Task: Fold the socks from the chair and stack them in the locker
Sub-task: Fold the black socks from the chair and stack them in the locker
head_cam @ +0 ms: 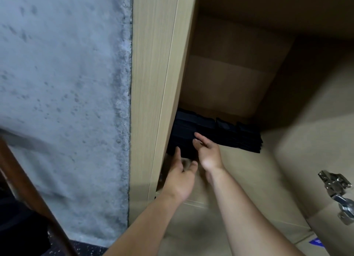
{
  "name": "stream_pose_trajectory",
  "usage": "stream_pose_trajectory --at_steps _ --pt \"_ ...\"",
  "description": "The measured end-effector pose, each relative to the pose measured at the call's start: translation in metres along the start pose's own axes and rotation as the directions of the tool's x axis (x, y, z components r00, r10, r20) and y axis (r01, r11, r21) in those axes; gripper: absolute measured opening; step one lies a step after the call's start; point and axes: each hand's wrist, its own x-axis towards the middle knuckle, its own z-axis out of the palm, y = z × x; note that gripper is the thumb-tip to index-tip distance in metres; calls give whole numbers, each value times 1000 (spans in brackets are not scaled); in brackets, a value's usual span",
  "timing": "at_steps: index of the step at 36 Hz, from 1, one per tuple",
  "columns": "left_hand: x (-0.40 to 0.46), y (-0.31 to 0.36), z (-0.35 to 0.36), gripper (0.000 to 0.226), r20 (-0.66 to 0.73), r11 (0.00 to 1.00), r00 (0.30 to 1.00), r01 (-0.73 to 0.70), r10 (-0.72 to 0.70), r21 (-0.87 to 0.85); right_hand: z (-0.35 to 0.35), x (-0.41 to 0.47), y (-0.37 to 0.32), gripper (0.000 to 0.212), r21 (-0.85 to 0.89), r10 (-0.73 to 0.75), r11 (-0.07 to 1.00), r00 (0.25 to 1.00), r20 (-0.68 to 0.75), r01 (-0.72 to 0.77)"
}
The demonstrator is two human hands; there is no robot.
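Stacks of folded dark navy socks (226, 133) stand in a row along the back left of the locker's floor (254, 171). My left hand (181, 177) reaches into the locker with its fingers straight, the fingertips touching the front of the leftmost stack. My right hand (207, 152) lies beside it, fingers straight and resting against the same stack's front and top. Neither hand holds a sock. The left end of the stack is hidden behind the locker's side panel (153, 83).
A rough grey concrete wall (63, 83) stands left of the locker. A brown wooden chair rail (28, 194) crosses the lower left corner. A metal door hinge (339, 194) sits on the locker's right wall. The locker's bare floor lies in front of and right of the stacks.
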Motion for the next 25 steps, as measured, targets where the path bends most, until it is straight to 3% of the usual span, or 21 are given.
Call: stream_pose_trajectory --at_steps 18,25 --pt "8 -7 -2 83 8 1000 1000 -2 2 14 -1 -7 -4 47 6 69 998 997 30 -69" --pt "-7 -3 -6 84 37 991 999 -44 40 129 -10 -19 -4 48 14 59 998 998 7 -59"
